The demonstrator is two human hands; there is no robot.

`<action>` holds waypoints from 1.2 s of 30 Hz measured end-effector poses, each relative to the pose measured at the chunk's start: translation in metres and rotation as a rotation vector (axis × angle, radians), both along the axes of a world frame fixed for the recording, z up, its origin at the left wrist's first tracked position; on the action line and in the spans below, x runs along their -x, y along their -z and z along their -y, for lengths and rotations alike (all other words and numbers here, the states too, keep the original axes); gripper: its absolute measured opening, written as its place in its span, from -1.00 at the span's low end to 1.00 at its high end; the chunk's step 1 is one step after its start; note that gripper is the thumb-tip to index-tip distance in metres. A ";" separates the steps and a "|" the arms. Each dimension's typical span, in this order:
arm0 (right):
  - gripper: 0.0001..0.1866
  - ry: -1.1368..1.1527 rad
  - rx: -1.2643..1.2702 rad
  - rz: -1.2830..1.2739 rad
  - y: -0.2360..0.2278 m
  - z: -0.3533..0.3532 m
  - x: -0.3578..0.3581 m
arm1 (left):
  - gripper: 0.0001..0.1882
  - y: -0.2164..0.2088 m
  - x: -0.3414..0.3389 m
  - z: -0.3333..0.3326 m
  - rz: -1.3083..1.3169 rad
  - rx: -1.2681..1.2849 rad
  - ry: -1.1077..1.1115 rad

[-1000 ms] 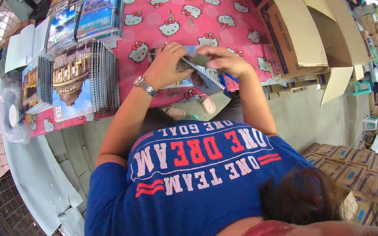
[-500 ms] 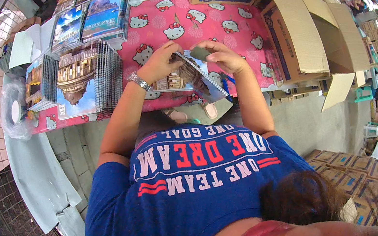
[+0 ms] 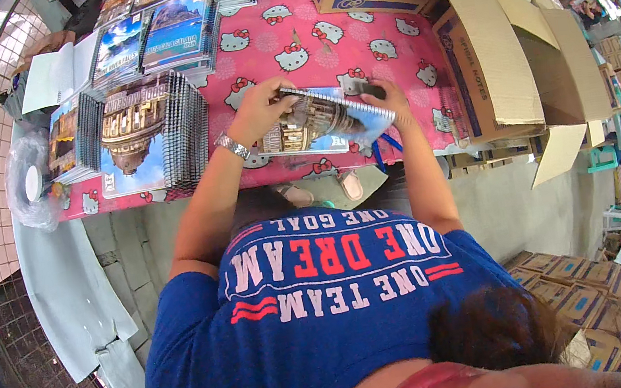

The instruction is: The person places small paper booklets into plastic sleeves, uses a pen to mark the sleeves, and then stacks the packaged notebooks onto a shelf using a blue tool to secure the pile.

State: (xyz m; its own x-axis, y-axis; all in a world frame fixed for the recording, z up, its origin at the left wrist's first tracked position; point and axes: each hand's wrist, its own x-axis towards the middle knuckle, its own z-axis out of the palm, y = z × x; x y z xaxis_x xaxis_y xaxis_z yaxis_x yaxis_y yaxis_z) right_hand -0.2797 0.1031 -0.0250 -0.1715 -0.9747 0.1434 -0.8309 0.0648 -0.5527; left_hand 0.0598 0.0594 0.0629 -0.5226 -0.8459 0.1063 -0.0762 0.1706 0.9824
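1. A pink desk cover printed with white cat faces (image 3: pixel 348 45) spread across the far part of the work area, with a large open brown cardboard box (image 3: pixel 480 68) at its right and a deep stack of wire-bound notebooks with a domed-building cover (image 3: pixel 130 144) at its left.
2. The task's thing, a spiral notebook with a blue-sky photo cover and white wire coil (image 3: pixel 335 114), was between the two hands near the desk's near edge, partly above another photo-covered notebook (image 3: pixel 282 140).
3. The person's left hand (image 3: pixel 266 112), below a silver wristwatch (image 3: pixel 234 147), had its grip pinched on the coil's left end.
4. The right hand (image 3: pixel 391 101) was by the notebook's right end, its grip seemingly closed on a small dark flat piece (image 3: pixel 374 90); blur hid what that was, and whether the fingers also pressed the cover could not be told.
5. Half a second earlier the notebook stood steeply tilted with the right hand raised higher; now it had swung flatter and the hand had dropped, which left far more of the cover exposed for handling.
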 end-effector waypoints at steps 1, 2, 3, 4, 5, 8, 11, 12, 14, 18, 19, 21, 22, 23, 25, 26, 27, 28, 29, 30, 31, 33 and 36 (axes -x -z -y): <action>-0.31 0.034 0.106 -0.010 0.013 -0.014 0.006 | -0.83 -0.001 -0.001 -0.004 0.015 0.015 -0.057; -0.27 0.067 0.212 -0.016 0.021 -0.029 0.004 | -0.83 -0.005 -0.003 -0.012 0.033 0.031 -0.116; -0.17 0.188 0.232 -0.098 0.017 -0.049 -0.017 | -0.84 -0.004 -0.009 -0.020 0.061 0.041 -0.192; -0.17 0.271 0.244 -0.076 0.018 -0.069 -0.030 | -0.83 0.003 -0.010 -0.024 -0.014 0.066 -0.218; -0.18 0.232 0.173 -0.224 0.024 -0.090 -0.040 | -0.83 0.002 -0.007 -0.028 0.018 0.066 -0.259; -0.32 0.103 0.028 -0.459 0.026 -0.132 -0.064 | -0.78 0.007 -0.002 -0.036 0.095 0.128 -0.368; -0.41 0.149 -0.015 -0.252 0.004 -0.130 -0.066 | -0.77 0.012 0.003 -0.036 0.115 0.311 -0.449; -0.44 0.170 -0.026 -0.164 -0.006 -0.126 -0.066 | -0.76 0.012 0.005 -0.036 0.079 0.363 -0.452; -0.49 0.146 0.166 -0.037 -0.033 -0.116 -0.077 | -0.76 0.011 0.008 -0.034 0.024 0.386 -0.449; -0.53 -0.075 0.368 0.204 -0.086 -0.093 -0.131 | -0.78 0.002 0.004 -0.036 0.075 0.068 -0.398; -0.50 -0.146 0.373 0.203 -0.090 -0.089 -0.142 | -0.79 -0.001 0.003 -0.035 0.126 0.007 -0.392; -0.45 -0.285 0.388 0.197 -0.096 -0.078 -0.161 | -0.81 -0.004 0.002 -0.032 0.182 0.068 -0.372; -0.45 -0.292 0.391 0.182 -0.098 -0.074 -0.167 | -0.81 -0.003 0.000 -0.034 0.191 0.181 -0.366; -0.45 -0.298 0.394 0.166 -0.100 -0.069 -0.172 | -0.82 -0.001 -0.001 -0.035 0.200 0.293 -0.359; -0.45 -0.313 0.397 0.113 -0.106 -0.063 -0.176 | -0.80 0.010 -0.006 -0.032 0.120 0.262 -0.361; -0.45 -0.323 0.398 0.075 -0.109 -0.062 -0.177 | -0.79 0.015 -0.007 -0.031 0.079 0.246 -0.361; -0.45 -0.333 0.399 0.038 -0.112 -0.062 -0.178 | -0.78 0.021 -0.008 -0.031 0.071 0.235 -0.371; -0.46 -0.334 0.390 0.010 -0.113 -0.062 -0.179 | -0.78 0.021 -0.007 -0.032 0.060 0.224 -0.376; -0.46 -0.335 0.382 -0.018 -0.114 -0.063 -0.179 | -0.78 0.022 -0.005 -0.033 0.050 0.213 -0.381; -0.47 -0.336 0.374 -0.045 -0.114 -0.065 -0.178 | -0.78 0.022 -0.004 -0.034 0.058 0.247 -0.396; -0.47 -0.330 0.332 0.022 -0.112 -0.066 -0.176 | -0.79 0.017 -0.002 -0.036 0.065 0.283 -0.413; -0.49 -0.317 0.250 0.158 -0.109 -0.069 -0.173 | -0.79 0.007 0.003 -0.041 0.085 0.296 -0.432; -0.51 -0.237 0.384 0.120 -0.119 -0.076 -0.178 | -0.78 0.001 0.004 -0.046 0.112 0.290 -0.457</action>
